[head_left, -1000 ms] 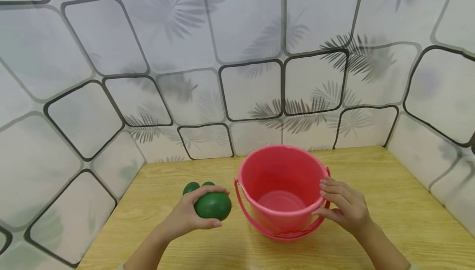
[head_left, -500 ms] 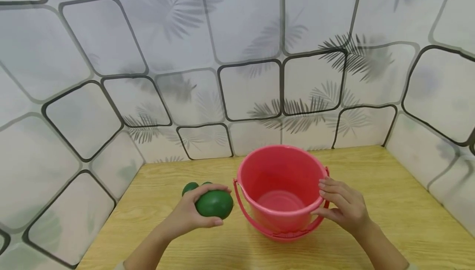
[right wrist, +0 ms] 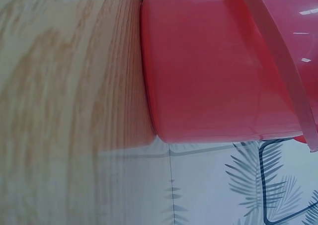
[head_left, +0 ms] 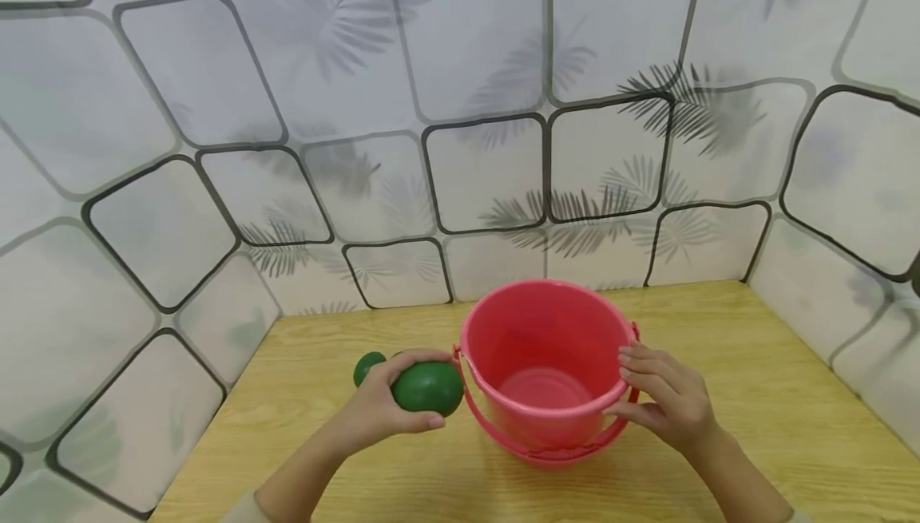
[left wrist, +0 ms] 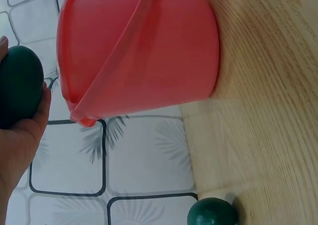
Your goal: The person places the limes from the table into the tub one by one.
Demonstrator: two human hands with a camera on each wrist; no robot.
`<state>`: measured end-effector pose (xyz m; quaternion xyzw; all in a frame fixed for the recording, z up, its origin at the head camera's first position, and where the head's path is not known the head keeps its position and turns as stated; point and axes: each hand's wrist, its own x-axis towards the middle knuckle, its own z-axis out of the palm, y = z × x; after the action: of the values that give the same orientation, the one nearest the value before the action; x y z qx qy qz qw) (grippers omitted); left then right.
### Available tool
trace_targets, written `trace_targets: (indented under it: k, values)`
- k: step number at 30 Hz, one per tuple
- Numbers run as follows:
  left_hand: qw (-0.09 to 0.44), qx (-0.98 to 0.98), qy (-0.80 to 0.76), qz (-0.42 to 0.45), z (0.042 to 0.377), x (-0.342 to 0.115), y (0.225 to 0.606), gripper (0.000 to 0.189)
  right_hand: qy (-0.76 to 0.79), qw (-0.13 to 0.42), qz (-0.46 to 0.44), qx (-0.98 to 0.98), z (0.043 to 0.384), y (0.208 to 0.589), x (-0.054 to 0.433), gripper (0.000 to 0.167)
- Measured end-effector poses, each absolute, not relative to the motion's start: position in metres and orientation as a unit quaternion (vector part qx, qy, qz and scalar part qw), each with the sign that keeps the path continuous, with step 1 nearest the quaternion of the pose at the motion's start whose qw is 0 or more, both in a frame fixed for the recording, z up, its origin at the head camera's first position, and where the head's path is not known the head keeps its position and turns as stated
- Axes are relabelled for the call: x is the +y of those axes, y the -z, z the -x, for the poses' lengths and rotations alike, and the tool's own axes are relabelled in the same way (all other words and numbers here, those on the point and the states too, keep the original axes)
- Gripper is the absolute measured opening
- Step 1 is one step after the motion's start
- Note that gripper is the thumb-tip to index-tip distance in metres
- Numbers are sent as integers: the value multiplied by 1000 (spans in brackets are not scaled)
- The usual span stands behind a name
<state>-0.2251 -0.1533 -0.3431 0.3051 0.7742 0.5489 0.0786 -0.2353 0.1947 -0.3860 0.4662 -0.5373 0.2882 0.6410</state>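
Note:
In the head view my left hand (head_left: 384,403) grips a smooth dark green oval object (head_left: 429,389), thumb below and fingers over the top. It is held up just left of the rim of a pink bucket (head_left: 549,427). The left wrist view shows the same green oval object (left wrist: 20,86) in the hand, level with the bucket's rim and off the table. My right hand (head_left: 672,399) grips the bucket's right rim. The bucket stands upright, nothing visible inside, its handle (head_left: 496,435) hanging down in front.
Behind the left hand, another green oval object (head_left: 368,367) lies on the wooden table (head_left: 302,363); the left wrist view shows a green oval object (left wrist: 212,212) on the tabletop too. Patterned walls (head_left: 489,180) enclose the table at the back and sides.
My left hand has moved right with the green oval object, closer to the bucket's rim. My right hand and the bucket have stayed in place.

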Motion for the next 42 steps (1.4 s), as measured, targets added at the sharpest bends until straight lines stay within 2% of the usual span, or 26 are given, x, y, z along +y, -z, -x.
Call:
trace_targets:
  k: [33,42]
  values:
    - [120,754,-556,-329,235,-114,338,55,-291,638,-467,-539,237,394,201,44]
    - [112,749,-562,-332,237,-104,338,56,-286,642,-469,-535,240,395,201,45]
